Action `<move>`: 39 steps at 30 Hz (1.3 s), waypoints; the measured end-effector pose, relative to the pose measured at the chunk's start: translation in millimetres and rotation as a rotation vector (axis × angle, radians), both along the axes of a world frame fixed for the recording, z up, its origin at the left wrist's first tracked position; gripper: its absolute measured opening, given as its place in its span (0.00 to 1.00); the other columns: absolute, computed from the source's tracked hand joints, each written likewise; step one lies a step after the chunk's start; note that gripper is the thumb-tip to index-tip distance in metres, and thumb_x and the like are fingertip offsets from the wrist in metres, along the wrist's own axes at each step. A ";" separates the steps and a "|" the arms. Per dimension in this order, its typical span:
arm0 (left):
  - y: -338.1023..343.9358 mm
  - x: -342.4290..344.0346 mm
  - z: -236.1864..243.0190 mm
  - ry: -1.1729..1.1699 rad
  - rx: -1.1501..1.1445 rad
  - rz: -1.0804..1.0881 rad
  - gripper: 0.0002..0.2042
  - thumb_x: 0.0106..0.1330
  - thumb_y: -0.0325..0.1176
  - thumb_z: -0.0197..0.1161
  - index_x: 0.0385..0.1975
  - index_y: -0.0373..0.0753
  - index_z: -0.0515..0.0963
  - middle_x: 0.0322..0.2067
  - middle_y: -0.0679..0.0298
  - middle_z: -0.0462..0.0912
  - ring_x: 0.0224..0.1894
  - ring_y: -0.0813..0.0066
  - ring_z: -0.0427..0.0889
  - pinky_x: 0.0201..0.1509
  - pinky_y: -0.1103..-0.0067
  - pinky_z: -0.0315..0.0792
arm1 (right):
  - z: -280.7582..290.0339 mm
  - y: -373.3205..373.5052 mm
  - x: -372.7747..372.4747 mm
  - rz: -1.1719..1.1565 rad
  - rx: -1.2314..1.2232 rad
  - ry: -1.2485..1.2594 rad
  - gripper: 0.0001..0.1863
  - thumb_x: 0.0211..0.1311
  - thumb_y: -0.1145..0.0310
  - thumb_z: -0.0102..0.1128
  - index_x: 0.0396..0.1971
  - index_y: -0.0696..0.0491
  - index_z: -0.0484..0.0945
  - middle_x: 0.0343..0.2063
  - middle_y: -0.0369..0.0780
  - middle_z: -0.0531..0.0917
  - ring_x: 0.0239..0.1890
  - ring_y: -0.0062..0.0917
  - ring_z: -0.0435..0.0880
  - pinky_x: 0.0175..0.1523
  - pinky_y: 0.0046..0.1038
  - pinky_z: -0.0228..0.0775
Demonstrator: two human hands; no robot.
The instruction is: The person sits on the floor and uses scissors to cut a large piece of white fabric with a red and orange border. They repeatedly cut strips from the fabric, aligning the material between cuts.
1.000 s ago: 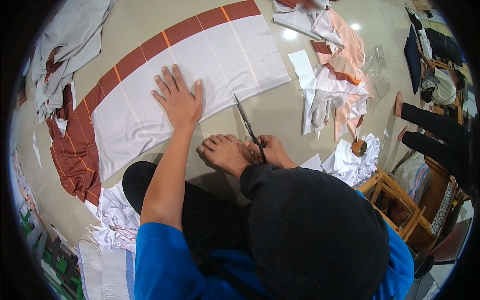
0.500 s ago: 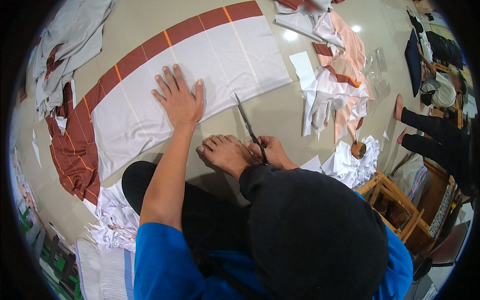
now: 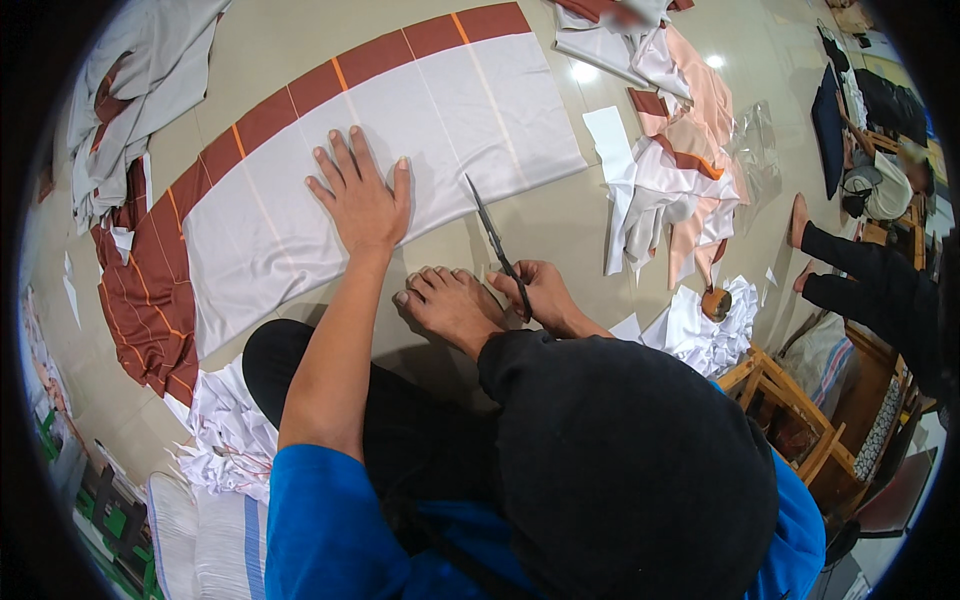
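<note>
A long folded piece of white fabric [image 3: 430,110] with a rust-brown border and orange stripes lies across the tiled floor. My left hand [image 3: 362,200] rests flat on it, fingers spread, near the edge closest to me. In my right hand [image 3: 545,290] is a pair of dark scissors [image 3: 497,240], gripped by the handles beside my bare foot [image 3: 450,305]. The blades look closed, and their tip lies over the fabric's near edge. At the left end, brown fabric [image 3: 150,300] with orange lines is bunched up.
Scraps of white, peach and brown cloth [image 3: 680,160] lie to the right, beside crumpled white fabric [image 3: 715,310] and a wooden frame [image 3: 785,400]. Grey-white cloth [image 3: 150,90] is heaped at the far left. Another person's legs [image 3: 860,260] stretch in from the right.
The scissors and my right hand have shifted slightly up and left, the tip reaching farther over the fabric. My left hand stays flat in nearly the same place.
</note>
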State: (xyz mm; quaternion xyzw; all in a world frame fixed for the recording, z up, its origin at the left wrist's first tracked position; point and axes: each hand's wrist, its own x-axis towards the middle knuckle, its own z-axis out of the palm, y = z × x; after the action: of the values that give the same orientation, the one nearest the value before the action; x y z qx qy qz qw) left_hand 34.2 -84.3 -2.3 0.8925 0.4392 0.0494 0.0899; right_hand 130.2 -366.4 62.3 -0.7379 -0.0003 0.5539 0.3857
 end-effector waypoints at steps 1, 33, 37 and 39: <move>0.0 -0.2 0.0 0.006 0.003 0.001 0.45 0.83 0.65 0.47 0.90 0.41 0.49 0.89 0.47 0.46 0.90 0.36 0.38 0.88 0.36 0.31 | 8.5 3.5 0.9 0.007 -0.015 -0.004 0.26 0.69 0.54 0.81 0.20 0.53 0.77 0.16 0.35 0.79 0.18 0.18 0.76 0.23 0.27 0.65; 0.2 1.5 0.4 0.005 -0.018 -0.001 0.45 0.84 0.65 0.46 0.90 0.41 0.48 0.90 0.47 0.44 0.90 0.35 0.37 0.88 0.37 0.29 | 7.5 20.8 7.6 -0.043 0.022 0.029 0.27 0.70 0.53 0.81 0.20 0.51 0.73 0.15 0.35 0.78 0.15 0.18 0.75 0.21 0.25 0.64; 0.1 2.3 0.8 0.012 -0.020 0.002 0.45 0.83 0.65 0.46 0.90 0.41 0.48 0.90 0.47 0.44 0.90 0.35 0.37 0.88 0.37 0.29 | 1.1 17.1 6.8 -0.027 0.019 0.017 0.27 0.70 0.54 0.81 0.21 0.51 0.74 0.15 0.36 0.78 0.16 0.17 0.76 0.21 0.25 0.64; -0.1 2.1 1.3 0.016 -0.026 0.003 0.45 0.83 0.65 0.46 0.90 0.41 0.48 0.90 0.47 0.44 0.90 0.36 0.37 0.88 0.37 0.29 | 0.9 16.4 6.1 -0.027 0.019 0.014 0.26 0.70 0.55 0.81 0.21 0.51 0.74 0.15 0.36 0.78 0.16 0.17 0.76 0.21 0.25 0.65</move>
State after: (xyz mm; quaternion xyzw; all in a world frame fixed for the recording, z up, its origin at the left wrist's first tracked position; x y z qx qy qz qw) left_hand 36.3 -84.5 -1.0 0.8910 0.4418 0.0368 0.0979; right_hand 136.3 -350.0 63.1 -0.7303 0.0072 0.5535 0.4002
